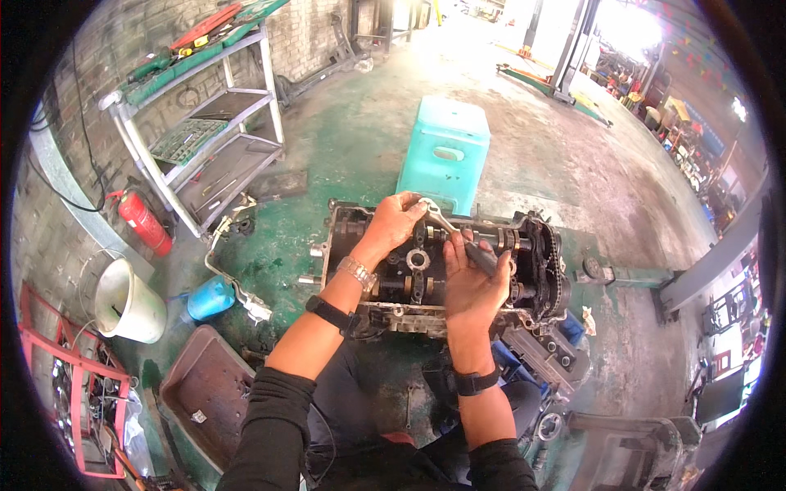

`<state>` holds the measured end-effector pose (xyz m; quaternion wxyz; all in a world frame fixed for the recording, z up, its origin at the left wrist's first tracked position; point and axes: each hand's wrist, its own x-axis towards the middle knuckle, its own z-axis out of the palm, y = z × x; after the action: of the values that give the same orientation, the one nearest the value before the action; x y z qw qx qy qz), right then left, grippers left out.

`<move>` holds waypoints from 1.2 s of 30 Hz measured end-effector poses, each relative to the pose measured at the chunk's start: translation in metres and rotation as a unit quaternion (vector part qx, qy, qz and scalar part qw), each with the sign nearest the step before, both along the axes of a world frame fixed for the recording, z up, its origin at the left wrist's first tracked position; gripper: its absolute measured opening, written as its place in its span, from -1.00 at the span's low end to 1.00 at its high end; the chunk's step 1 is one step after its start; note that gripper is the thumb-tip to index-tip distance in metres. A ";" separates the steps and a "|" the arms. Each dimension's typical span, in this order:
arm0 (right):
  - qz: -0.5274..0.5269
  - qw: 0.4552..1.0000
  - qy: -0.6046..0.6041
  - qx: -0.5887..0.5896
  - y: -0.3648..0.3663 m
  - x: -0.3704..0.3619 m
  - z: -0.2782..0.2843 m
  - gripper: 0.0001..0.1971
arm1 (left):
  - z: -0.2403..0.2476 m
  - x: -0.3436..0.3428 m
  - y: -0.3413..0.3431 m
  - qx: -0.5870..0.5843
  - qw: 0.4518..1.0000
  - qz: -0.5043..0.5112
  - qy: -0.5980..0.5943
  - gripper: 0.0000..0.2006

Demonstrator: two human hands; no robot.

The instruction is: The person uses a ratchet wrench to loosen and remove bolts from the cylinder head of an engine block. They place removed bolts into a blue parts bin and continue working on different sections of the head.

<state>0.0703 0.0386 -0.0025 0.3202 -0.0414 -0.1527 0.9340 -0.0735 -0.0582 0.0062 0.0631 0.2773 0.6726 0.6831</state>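
A cylinder head point(393, 260) with exposed camshafts lies crosswise in front of me, and a timing chain point(554, 258) runs at its right end. Over its far side I hold a ratchet wrench point(443, 219) with a silver head and a dark handle. My left hand point(395, 222) pinches the wrench's head between thumb and fingers. The handle lies across the upturned palm of my right hand point(475, 286), whose fingers curl loosely along it. Whether a socket sits on the wrench is hidden. A round bore point(417, 260) shows between my wrists.
A turquoise stool point(446, 151) stands just beyond the cylinder head. At left are a tool cart point(196, 139), a fire extinguisher point(141, 221), a white bucket point(131, 303) and a blue container point(211, 299). A brown tray point(184, 385) sits near left; a lift post point(720, 237) rises at right.
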 end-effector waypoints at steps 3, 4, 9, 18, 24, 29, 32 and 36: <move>0.004 0.998 0.026 0.052 -0.011 0.002 -0.003 -0.55 | 0.001 0.000 0.001 -0.022 1.000 0.001 -0.009 -0.71; 0.003 0.997 0.032 0.069 -0.014 0.003 -0.003 -0.54 | 0.002 -0.001 0.000 -0.033 0.999 0.003 -0.010 -0.72; 0.016 0.986 0.038 0.162 -0.029 0.014 -0.005 -0.47 | 0.009 -0.006 -0.003 -0.064 0.998 -0.009 -0.015 -0.74; 0.006 0.960 -0.056 0.275 -0.036 0.035 -0.013 -0.47 | 0.013 -0.017 0.000 -0.113 0.993 -0.021 -0.020 -0.76; -0.008 0.912 -0.163 0.376 -0.034 0.043 -0.008 -0.54 | 0.014 -0.027 -0.004 -0.138 0.987 -0.067 -0.037 -0.74; 0.025 0.874 -0.220 0.433 -0.030 0.048 -0.007 -0.52 | 0.018 -0.030 -0.005 -0.148 0.984 -0.080 -0.064 -0.76; 0.000 0.833 -0.243 0.497 -0.026 0.044 -0.008 -0.53 | 0.020 -0.031 -0.006 -0.159 0.983 -0.078 -0.052 -0.75; -0.052 0.750 -0.252 0.609 -0.009 0.043 -0.001 -0.58 | 0.020 -0.030 -0.009 -0.153 0.984 -0.082 -0.035 -0.75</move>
<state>0.1132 0.0293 -0.0036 0.2756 -0.0793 -0.7623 0.5802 -0.1036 -0.0670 0.0260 0.1838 0.2948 0.7415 0.5740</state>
